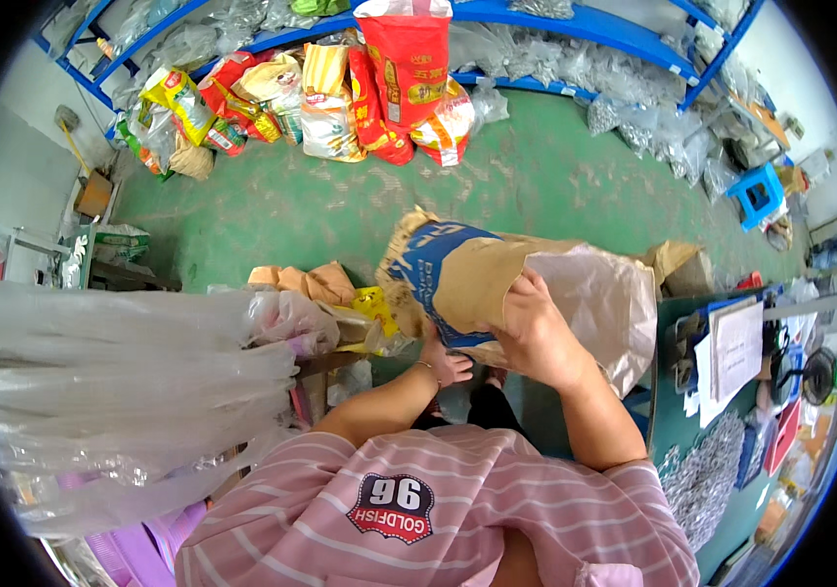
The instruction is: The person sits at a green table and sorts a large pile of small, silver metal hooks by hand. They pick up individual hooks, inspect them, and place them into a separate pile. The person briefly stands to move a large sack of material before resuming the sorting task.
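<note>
A large brown paper sack (pixel 487 284) with a blue printed band lies tilted across the space in front of me. Its crumpled end points left, and its wide, pale-lined mouth faces right. My right hand (pixel 542 338) is closed on the sack's paper edge near the mouth, fingers bent over it. Against the lower side of the sack, toward its crumpled end, is my left hand (pixel 446 362). The left fingers are stretched out and apart beneath it, and part of that hand is hidden. What the sack contains cannot be seen.
Stacked clear plastic bags (pixel 135 382) rise at my left beside folded brown paper (pixel 306 284). At right, a green table (pixel 678 430) bears papers (pixel 734 338) and small metal parts (pixel 707 470). Full sacks (pixel 404 68) stand by blue shelves (pixel 575 29); a blue stool (pixel 759 194) is far right.
</note>
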Motion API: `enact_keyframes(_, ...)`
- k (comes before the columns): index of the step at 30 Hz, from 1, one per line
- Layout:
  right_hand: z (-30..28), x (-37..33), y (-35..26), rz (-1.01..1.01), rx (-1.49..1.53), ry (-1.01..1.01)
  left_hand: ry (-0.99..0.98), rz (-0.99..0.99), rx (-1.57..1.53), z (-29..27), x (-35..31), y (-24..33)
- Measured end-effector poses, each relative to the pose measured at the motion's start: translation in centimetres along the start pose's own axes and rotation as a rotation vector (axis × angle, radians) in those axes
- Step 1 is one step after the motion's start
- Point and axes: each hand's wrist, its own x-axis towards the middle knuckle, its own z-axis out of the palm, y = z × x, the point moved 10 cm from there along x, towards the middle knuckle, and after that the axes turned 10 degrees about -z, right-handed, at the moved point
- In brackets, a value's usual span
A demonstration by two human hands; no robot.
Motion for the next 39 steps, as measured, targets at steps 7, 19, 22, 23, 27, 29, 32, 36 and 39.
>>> enact_keyframes(7, -4.4, 3.8, 3.7, -0.226, 0.150, -0.120, -0.892, 0.384, -0.203, 10.7, 0.2, 16.3)
enact_keyframes(19, -2.8, 22.1, 8.1, -0.791, 0.289, -0.458, -0.730, 0.692, -0.461, 13.7, -9.9, 33.5)
enact_keyframes(22, -0.8, 26.4, 9.1, -0.940, 0.332, -0.514, -0.649, 0.730, -0.556, 9.5, -10.5, 36.4)
enact_keyframes(23, 0.0, 27.8, 9.7, -0.980, 0.339, -0.546, -0.627, 0.741, -0.585, 8.3, -10.6, 37.6)
enact_keyframes(27, 2.7, 35.3, 13.4, -1.023, 0.390, -0.541, -0.628, 0.817, -0.624, 5.7, -13.7, 47.2)
enact_keyframes(29, 3.8, 40.6, 15.2, -1.021, 0.322, -0.519, -0.645, 0.861, -0.608, 5.1, -16.7, 52.8)
enact_keyframes(32, 3.9, 48.2, 17.6, -0.979, 0.268, -0.357, -0.674, 0.999, -0.526, 5.6, -24.2, 61.9)
enact_keyframes(36, 1.8, 57.7, 22.4, -0.928, 0.159, -0.231, -0.752, 1.152, -0.380, 8.2, -34.6, 74.3)
enact_keyframes(39, -0.2, 63.9, 26.4, -0.915, 0.037, -0.055, -0.836, 1.208, -0.276, 12.1, -40.1, 83.5)
